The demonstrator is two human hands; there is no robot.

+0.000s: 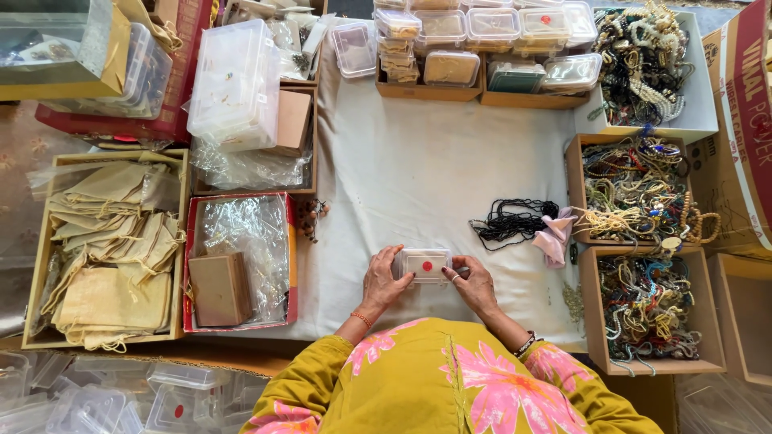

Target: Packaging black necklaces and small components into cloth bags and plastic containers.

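Both my hands hold a small clear plastic box (425, 264) with a red dot on its lid, resting on the white cloth (418, 169). My left hand (381, 280) grips its left end, fingers curled over the edge. My right hand (474, 284) clasps the right end, a ring on one finger. A bundle of black bead strings (511, 222) lies just beyond my right hand, next to a pink cloth pouch (555, 236).
Cardboard boxes of mixed bead necklaces (635, 189) line the right side. Stacked clear plastic boxes (482, 36) stand at the far edge. A box of beige drawstring pouches (108, 249) and a red box with plastic wrap (240, 261) sit left. Empty clear boxes (104, 402) lie near left.
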